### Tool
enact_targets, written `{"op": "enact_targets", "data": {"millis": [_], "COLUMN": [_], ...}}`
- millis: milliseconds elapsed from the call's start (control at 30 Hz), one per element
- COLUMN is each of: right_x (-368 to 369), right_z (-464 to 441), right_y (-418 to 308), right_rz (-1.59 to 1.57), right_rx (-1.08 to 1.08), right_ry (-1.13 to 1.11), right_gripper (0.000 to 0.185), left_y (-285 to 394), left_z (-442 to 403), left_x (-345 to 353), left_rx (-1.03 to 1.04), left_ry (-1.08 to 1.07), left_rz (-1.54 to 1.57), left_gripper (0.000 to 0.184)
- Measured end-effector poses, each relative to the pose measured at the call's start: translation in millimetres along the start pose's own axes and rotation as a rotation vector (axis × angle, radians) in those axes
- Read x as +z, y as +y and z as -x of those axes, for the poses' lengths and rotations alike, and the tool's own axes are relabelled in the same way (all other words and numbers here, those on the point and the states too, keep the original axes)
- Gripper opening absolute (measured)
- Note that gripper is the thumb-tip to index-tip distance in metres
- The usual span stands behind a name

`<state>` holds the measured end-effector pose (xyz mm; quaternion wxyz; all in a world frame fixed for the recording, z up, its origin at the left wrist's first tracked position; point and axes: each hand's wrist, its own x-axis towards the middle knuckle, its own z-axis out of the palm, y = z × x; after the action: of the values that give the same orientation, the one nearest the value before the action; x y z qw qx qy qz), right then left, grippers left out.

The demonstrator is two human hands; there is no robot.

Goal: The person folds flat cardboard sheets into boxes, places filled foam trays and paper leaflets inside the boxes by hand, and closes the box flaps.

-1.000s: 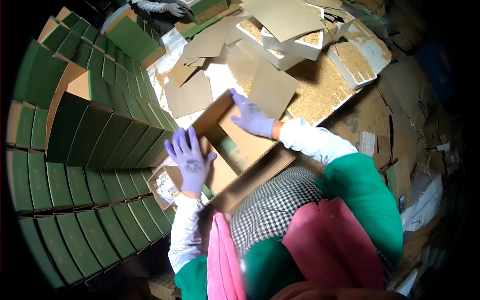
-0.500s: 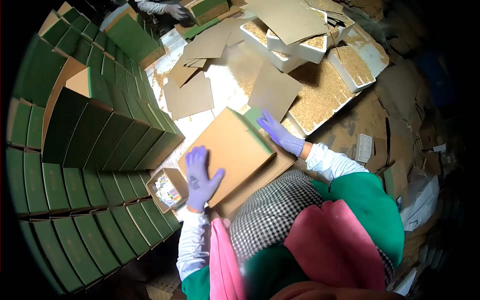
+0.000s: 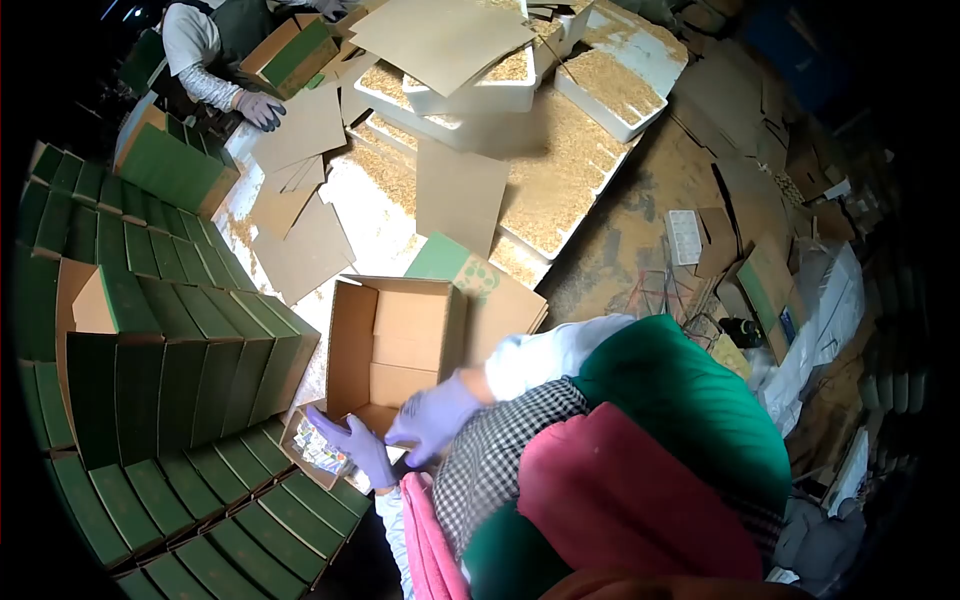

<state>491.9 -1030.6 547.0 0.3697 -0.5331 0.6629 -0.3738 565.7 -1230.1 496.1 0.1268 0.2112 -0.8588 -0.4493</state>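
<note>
An open cardboard box (image 3: 405, 325) stands in front of me with its bare brown inside facing up. At its near left corner is my left hand (image 3: 358, 450), in a purple glove, with fingers stretched out over a small carton (image 3: 297, 432) of printed slips or packets. My right hand (image 3: 437, 415), also gloved, is at the near edge of the open box, its fingers blurred; whether it grips the edge I cannot tell. Beneath and to the right of the box lie flat cardboard pieces (image 3: 510, 310), one with green print.
Stacked green boxes (image 3: 190, 350) line the left side. White foam trays (image 3: 470, 95) of golden-brown shavings and loose cardboard sheets (image 3: 460, 195) cover the table's far part. Across the table, a co-worker's gloved hand (image 3: 261, 110) rests near a green box (image 3: 290, 55).
The box has been turned from closed face up to open side up. My right hand came from the far right edge to the near edge; my left hand moved over the small carton.
</note>
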Motion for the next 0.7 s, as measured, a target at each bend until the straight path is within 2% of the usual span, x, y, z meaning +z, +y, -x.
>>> {"op": "enact_targets", "data": {"millis": [33, 67, 100, 167, 200, 233, 300, 333, 433, 500, 600, 667, 700], "right_x": [-21.4, -26.1, -53.1, -73.9, -57.6, -34.5, 9.6, 19.8, 10.9, 3.0, 3.4, 9.3, -1.3], "right_z": [27.1, 45.9, 94.6, 189.3, 235.5, 278.9, 270.2, 260.0, 236.2, 232.6, 267.1, 288.8, 296.2], "right_y": [3.3, 37.9, 43.5, 117.7, 214.1, 261.8, 318.6, 360.0, 336.2, 309.8, 273.4, 240.3, 184.1], "right_rz": [-0.225, 0.134, 0.103, 0.202, 0.163, -0.397, -1.075, -0.900, -0.901, -0.856, -1.043, -1.067, -1.049], "right_rx": [-0.189, -0.221, 0.056, 0.600, 0.898, 1.170, 0.434, 0.567, 0.519, 0.329, 0.308, 0.228, 0.150], "right_ry": [0.310, 0.896, 1.240, 1.851, 2.116, 1.937, 2.057, 2.094, 2.227, 2.281, 2.147, 2.071, 2.038], "right_gripper": [0.050, 0.047, 0.053, 0.069, 0.073, 0.085, 0.099, 0.101, 0.070, 0.052, 0.025, 0.027, 0.037], "left_y": [-15.0, 10.8, 7.2, -0.3, 3.5, -0.5, -16.7, -17.2, -23.7, -37.6, -54.9, -55.5, -51.3], "left_z": [-1.8, 3.3, 3.9, 1.0, 0.1, -1.1, -9.3, -11.9, -19.5, -25.2, -32.6, -34.9, -35.8], "left_x": [11.9, 13.5, 14.8, 15.1, 16.9, 19.4, 20.9, 21.2, 17.1, 16.8, 12.1, 11.2, 13.0], "left_rx": [0.054, 0.008, -0.013, -0.122, -0.146, -0.133, -0.105, -0.099, -0.121, -0.129, -0.098, -0.046, -0.012], "left_ry": [0.098, 0.115, 0.151, 0.203, 0.226, 0.218, 0.200, 0.185, 0.127, 0.161, 0.120, 0.096, 0.098], "left_rz": [0.033, 0.081, 0.128, 0.199, 0.220, 0.165, 0.054, -0.004, -0.021, -0.044, -0.010, 0.010, -0.001], "left_gripper": [0.069, 0.073, 0.075, 0.076, 0.077, 0.077, 0.079, 0.081, 0.080, 0.075, 0.071, 0.069, 0.068]}}
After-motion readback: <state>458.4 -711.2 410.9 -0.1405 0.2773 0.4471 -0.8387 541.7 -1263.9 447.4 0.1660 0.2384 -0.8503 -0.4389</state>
